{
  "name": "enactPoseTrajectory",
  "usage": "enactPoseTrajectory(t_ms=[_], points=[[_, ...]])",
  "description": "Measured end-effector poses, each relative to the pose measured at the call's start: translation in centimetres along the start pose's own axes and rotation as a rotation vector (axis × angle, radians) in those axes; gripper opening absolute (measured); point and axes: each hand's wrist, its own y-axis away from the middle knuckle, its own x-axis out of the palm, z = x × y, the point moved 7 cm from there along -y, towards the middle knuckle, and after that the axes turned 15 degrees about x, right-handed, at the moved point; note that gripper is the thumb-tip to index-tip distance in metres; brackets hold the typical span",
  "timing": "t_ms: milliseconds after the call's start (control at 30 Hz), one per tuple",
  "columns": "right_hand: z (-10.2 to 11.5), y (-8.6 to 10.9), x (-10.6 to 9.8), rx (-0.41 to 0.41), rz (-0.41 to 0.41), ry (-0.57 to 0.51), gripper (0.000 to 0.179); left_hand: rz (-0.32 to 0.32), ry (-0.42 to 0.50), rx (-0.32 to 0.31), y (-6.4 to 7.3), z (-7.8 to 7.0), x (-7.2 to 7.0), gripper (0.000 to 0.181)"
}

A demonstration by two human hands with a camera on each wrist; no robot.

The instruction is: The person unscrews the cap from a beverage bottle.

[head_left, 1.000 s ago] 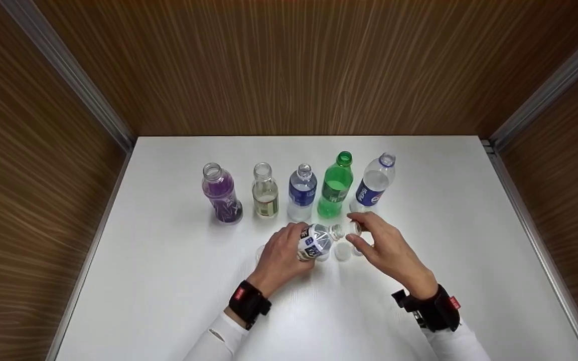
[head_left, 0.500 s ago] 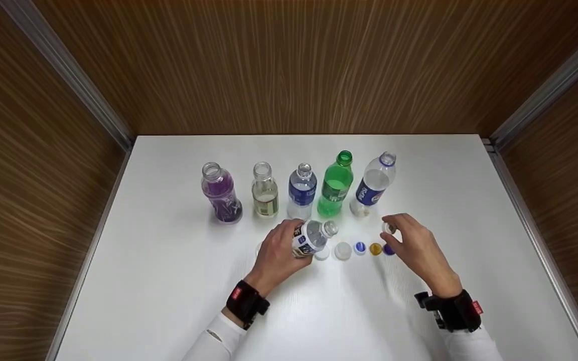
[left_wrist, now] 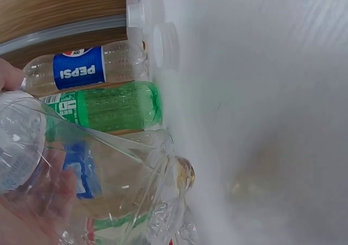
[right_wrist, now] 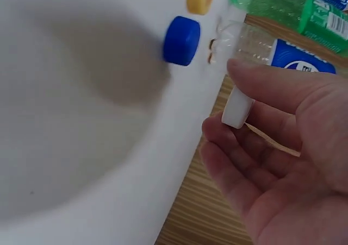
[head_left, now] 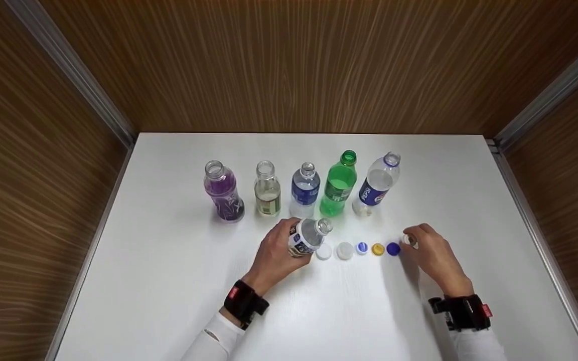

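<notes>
My left hand [head_left: 274, 258] grips a clear plastic bottle [head_left: 305, 238] with a white and dark-blue label. The bottle leans to the right, its mouth uncapped. Thumb and fingers of my right hand [head_left: 437, 258] pinch a white bottle cap [right_wrist: 237, 109] at the right end of a row of caps. In that row lie a dark-blue cap [head_left: 393, 248], a yellow cap [head_left: 378, 249], a blue-and-white cap [head_left: 362, 248] and two whitish ones, the larger a translucent cap [head_left: 345, 250]. The right wrist view shows the held cap raised beside the dark-blue one.
Behind the hands stand uncapped bottles in a row: a purple bottle [head_left: 225, 198], a clear bottle with a green label [head_left: 268, 195], a blue-labelled bottle [head_left: 305, 190], a green bottle [head_left: 339, 185] and a Pepsi bottle [head_left: 375, 188]. Wood-grain panels [head_left: 289, 65] enclose the white table [head_left: 168, 281].
My right hand has carried the white cap away from the bottle mouth, rightward past the dark-blue cap. The left hand still holds the bottle, which has tipped more upright.
</notes>
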Motion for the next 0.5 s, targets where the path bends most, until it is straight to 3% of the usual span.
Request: enactPoseTrajectory(t_ms=[500], points=[[-2.6,-0.7,1.5,0.030,0.062,0.016,0.026,0.004,0.062,-0.058,0.1,0.4,-0.3,0.071]])
